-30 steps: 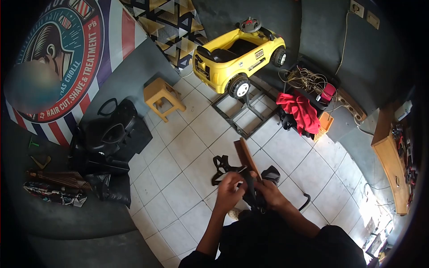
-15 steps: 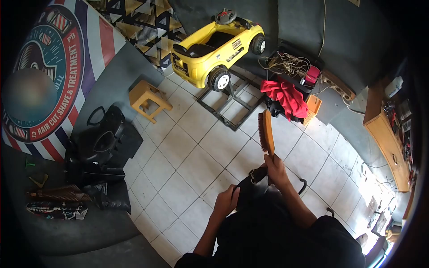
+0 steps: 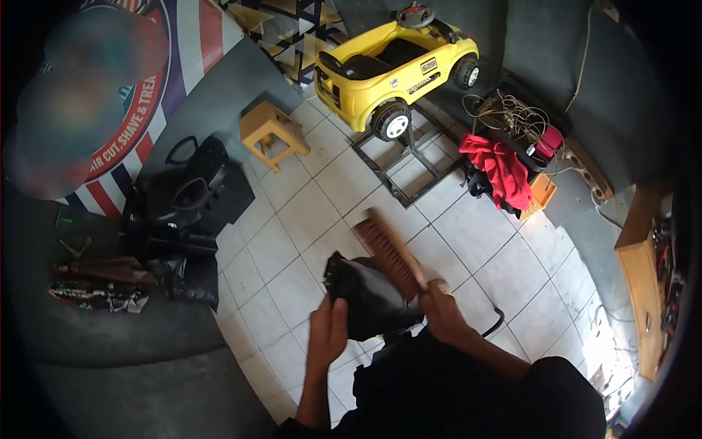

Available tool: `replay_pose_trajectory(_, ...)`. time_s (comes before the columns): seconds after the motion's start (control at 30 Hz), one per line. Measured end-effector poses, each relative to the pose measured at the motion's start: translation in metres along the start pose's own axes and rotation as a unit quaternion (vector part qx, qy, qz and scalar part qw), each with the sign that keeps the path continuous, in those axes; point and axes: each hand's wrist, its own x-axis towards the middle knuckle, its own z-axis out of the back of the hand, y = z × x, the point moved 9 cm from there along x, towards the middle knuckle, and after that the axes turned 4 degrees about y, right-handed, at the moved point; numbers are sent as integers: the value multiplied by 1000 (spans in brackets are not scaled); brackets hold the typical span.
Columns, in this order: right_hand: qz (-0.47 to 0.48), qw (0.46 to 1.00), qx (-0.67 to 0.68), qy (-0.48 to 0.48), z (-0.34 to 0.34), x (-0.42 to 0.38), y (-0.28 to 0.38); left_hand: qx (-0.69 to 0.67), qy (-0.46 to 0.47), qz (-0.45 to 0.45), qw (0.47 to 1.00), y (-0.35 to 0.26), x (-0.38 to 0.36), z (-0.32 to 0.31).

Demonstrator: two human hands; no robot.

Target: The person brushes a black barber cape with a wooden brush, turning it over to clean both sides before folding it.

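Note:
A wooden-backed brush (image 3: 401, 252) with a long row of brown bristles is gripped by its handle in my right hand (image 3: 443, 316). Its bristles face down and left, over a shiny black leather-like piece (image 3: 369, 296) that may be a bag or pouch. My left hand (image 3: 327, 333) grasps the left edge of that black piece, thumb on top. The brush is slightly smeared by motion and overlaps the piece's right side in this view. Part of the black piece merges with my dark clothing below.
Ahead, a yellow toy car (image 3: 395, 69) sits on a metal frame (image 3: 409, 164). A small stool (image 3: 270, 132) stands to its left. At right are a red cloth (image 3: 501, 168), a box of cables (image 3: 512, 121) and a wooden cabinet (image 3: 636, 285). Black seat parts (image 3: 183, 194) lie left.
The black piece has come up, spread out between my hands. The brush has swung from upright to tilted left over it. My view has shifted, so the room appears moved rightward.

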Motion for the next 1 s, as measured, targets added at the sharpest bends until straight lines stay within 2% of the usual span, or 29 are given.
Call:
replay_pose_trajectory(0.07,46,984,133,106,15,24,48,-25,-12,-21,999,-23,-8,17)
replay_pose_trajectory(0.13,65,980,126,141,3,32,39,60,-68,-108,990,-57,-19,44)
replay_pose_trajectory(0.2,-22,983,55,176,-47,30,-36,114,-243,-142,953,-41,-56,85)
replay_pose_trajectory(0.23,-96,954,-88,269,-77,21,-90,129,-323,-147,926,-32,-77,104)
replay_pose_trajectory(0.3,-170,897,-161,375,-95,-9,-169,-108,-387,-109,909,-64,-75,118)
replay_pose_trajectory(0.37,-183,826,-230,482,-122,-62,-256,-144,-404,-71,901,-74,-67,113)
replay_pose_trajectory(0.4,-176,823,-230,489,-120,-61,-260,-186,-414,-43,890,-68,-66,112)
replay_pose_trajectory(0.47,-289,762,-193,546,-104,-89,-271,-194,-412,11,890,-49,-73,106)
replay_pose_trajectory(0.5,-212,814,-146,521,-92,-68,-230,-196,-411,90,886,-29,-74,98)
replay_pose_trajectory(0.53,-164,875,-131,436,-108,-59,-243,-198,-407,167,876,-10,-76,89)
replay_pose_trajectory(0.57,-115,925,-111,345,-120,-52,-249,-220,-332,169,902,-5,-63,76)
replay_pose_trajectory(0.6,-148,938,-24,311,-111,-36,-227,-217,-333,173,901,0,-60,71)
replay_pose_trajectory(0.63,-183,942,65,273,-95,-9,-181,-182,-260,212,924,8,-51,52)
replay_pose_trajectory(0.67,-161,942,144,256,-79,10,-130,-147,-183,248,940,17,-43,31)
replay_pose_trajectory(0.7,-139,936,222,234,-61,24,-85,-175,-169,250,937,31,-42,14)
replay_pose_trajectory(0.77,-51,927,248,276,-42,34,-23,-207,-156,225,939,47,-37,-21)
replay_pose_trajectory(0.8,-59,928,248,273,-38,32,-19,-192,-142,224,945,41,-33,-32)
replay_pose_trajectory(0.87,12,926,175,334,-38,23,-5,-74,-164,179,967,21,-28,-32)
replay_pose_trajectory(0.9,-27,940,115,319,-46,14,-33,-94,-181,186,961,18,-29,-29)
replay_pose_trajectory(0.93,-27,941,111,317,-49,9,-55,-114,-199,191,954,14,-31,-23)
replay_pose_trajectory(1.0,-64,951,-4,301,-53,-3,-128,-165,-256,153,940,-5,-42,0)
